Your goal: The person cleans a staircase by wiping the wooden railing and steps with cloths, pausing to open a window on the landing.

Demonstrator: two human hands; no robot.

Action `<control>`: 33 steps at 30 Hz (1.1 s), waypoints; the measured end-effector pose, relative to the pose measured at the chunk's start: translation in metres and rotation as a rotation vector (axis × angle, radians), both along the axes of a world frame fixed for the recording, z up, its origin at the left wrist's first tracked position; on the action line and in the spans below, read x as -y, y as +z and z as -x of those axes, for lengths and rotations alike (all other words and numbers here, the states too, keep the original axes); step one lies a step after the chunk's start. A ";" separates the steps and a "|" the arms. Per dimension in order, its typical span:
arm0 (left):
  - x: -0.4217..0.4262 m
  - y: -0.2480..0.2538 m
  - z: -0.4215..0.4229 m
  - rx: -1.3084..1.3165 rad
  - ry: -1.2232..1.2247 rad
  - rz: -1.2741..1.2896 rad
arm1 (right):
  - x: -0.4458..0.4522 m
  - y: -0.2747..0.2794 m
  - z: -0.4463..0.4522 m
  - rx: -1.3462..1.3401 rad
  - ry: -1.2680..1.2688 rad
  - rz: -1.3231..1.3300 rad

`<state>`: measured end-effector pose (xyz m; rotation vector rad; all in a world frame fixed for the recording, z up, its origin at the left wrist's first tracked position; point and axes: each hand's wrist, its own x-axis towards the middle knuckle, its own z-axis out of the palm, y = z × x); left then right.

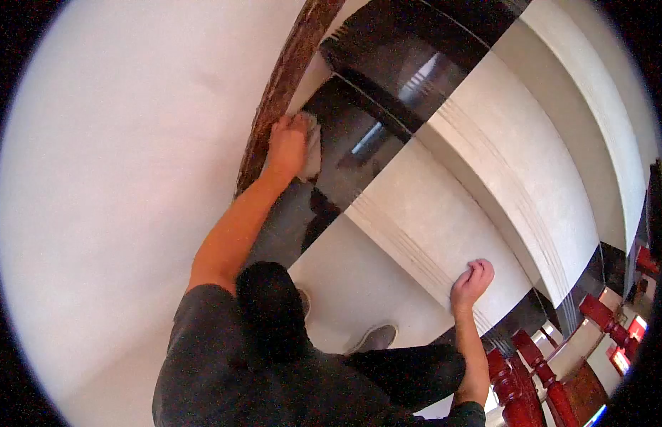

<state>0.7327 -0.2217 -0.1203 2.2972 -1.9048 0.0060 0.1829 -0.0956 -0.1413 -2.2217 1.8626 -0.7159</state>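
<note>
My left hand (290, 146) is closed on a pale cloth (314, 151) and presses it near the wall end of a dark step, beside the brown skirting (282, 84). Part of the cloth is hidden under the fingers. My right hand (473, 283) is over the front part of a cream stair tread (434, 206), its fingers curled in and no object visible in them. Whether it touches the tread I cannot tell.
White wall (124, 178) fills the left side. Glossy black stone (359, 135) borders the cream steps, which rise towards the upper right. Dark red balusters (537, 363) line the lower right. My shoe (377, 339) stands on a lower step.
</note>
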 end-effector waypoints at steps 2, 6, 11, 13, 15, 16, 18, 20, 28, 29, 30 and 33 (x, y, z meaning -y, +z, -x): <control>-0.007 0.009 0.003 0.058 -0.060 -0.014 | -0.004 -0.001 0.001 -0.005 0.003 -0.015; -0.033 0.008 0.003 0.037 -0.053 -0.132 | 0.000 -0.007 0.004 -0.023 0.010 -0.001; -0.008 -0.006 0.009 0.093 -0.020 -0.015 | 0.000 0.001 0.001 -0.052 0.004 -0.004; 0.013 0.000 0.021 0.095 -0.053 0.056 | 0.002 -0.003 -0.003 -0.058 -0.008 0.011; 0.016 -0.002 0.031 0.024 -0.370 0.008 | 0.001 -0.002 0.001 -0.042 0.008 -0.007; 0.007 -0.003 0.041 0.001 -0.476 0.128 | 0.002 -0.003 0.001 -0.045 0.009 -0.004; 0.011 0.004 0.051 0.067 -0.433 0.110 | 0.002 -0.003 0.001 -0.037 0.014 0.012; 0.031 0.024 0.056 0.168 -0.398 0.219 | 0.002 0.005 -0.003 -0.041 0.007 0.016; 0.074 0.004 0.022 0.133 -0.353 0.053 | 0.000 0.001 0.000 -0.028 0.006 0.005; 0.062 0.004 0.024 -0.008 -0.242 0.072 | 0.002 0.001 0.000 -0.039 0.012 0.022; 0.054 0.001 0.023 -0.003 -0.246 0.063 | 0.002 0.000 0.000 -0.051 0.016 0.041; 0.044 -0.002 0.019 0.044 -0.293 0.194 | 0.001 -0.002 0.000 -0.057 -0.002 0.036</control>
